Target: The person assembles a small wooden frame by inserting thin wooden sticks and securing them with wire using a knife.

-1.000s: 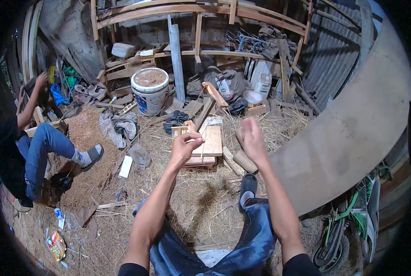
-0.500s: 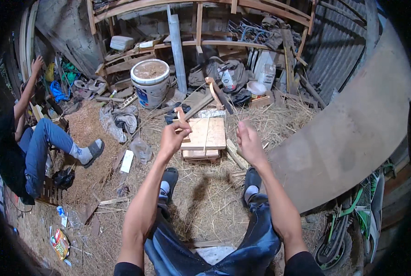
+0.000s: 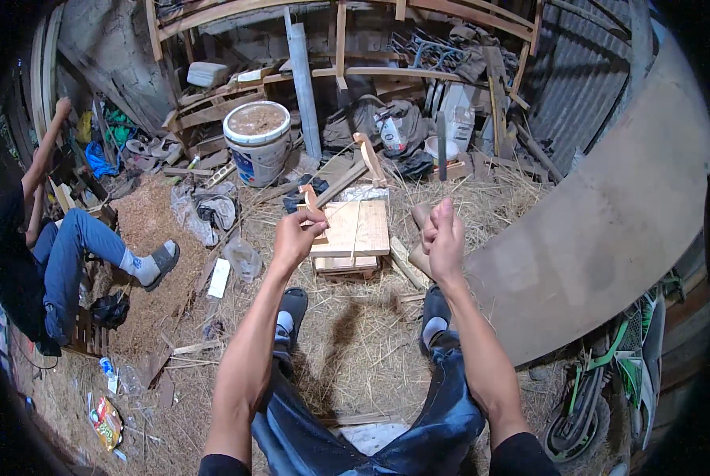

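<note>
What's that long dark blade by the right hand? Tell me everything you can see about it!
The long dark blade is narrow and straight and looks like metal. It stands up in the picture, just beyond the right hand, which is curled shut and seems to hold it. How its lower end meets the fist is hard to make out. Nothing else appears to touch it. A small white tub shows behind it.

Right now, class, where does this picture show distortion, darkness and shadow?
All in the head view: the wooden rail bows near the top; corners go black; a shadow lies on the straw between the feet; the left hand and right hand are plainly lit.
</note>
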### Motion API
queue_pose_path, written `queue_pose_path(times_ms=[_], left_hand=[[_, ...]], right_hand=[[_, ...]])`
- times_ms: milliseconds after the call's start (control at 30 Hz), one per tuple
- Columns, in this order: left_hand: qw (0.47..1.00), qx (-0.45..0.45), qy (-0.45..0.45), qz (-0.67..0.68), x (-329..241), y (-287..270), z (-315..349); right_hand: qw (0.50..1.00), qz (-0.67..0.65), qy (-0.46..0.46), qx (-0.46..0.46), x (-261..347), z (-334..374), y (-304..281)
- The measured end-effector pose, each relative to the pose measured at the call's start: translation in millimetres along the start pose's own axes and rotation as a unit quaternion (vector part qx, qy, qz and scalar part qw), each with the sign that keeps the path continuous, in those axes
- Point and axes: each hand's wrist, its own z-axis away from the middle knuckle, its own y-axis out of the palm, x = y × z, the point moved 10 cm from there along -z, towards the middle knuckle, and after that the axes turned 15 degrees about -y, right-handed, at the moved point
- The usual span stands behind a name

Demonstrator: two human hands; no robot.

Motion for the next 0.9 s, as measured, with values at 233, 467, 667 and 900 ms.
queue_pose_path(times_ms=[233,467,667,900], left_hand=[[1.0,0.006,-0.009,0.024,8,0,-7],[1.0,-0.012,0.005,0.024,18,-1,-12],[1.0,-0.011,0.0,-0.004,1,-4,-1],[1.0,-0.017,-0.012,-0.004,10,1,-9]], right_hand=[[0.991,0.045,-0.129,0.001,23,-4,8],[0.998,-0.034,-0.053,-0.028,-1,7,17],[0.992,0.068,-0.084,0.06,10,4,36],[0.998,-0.042,0.009,0.039,-30,14,40]])
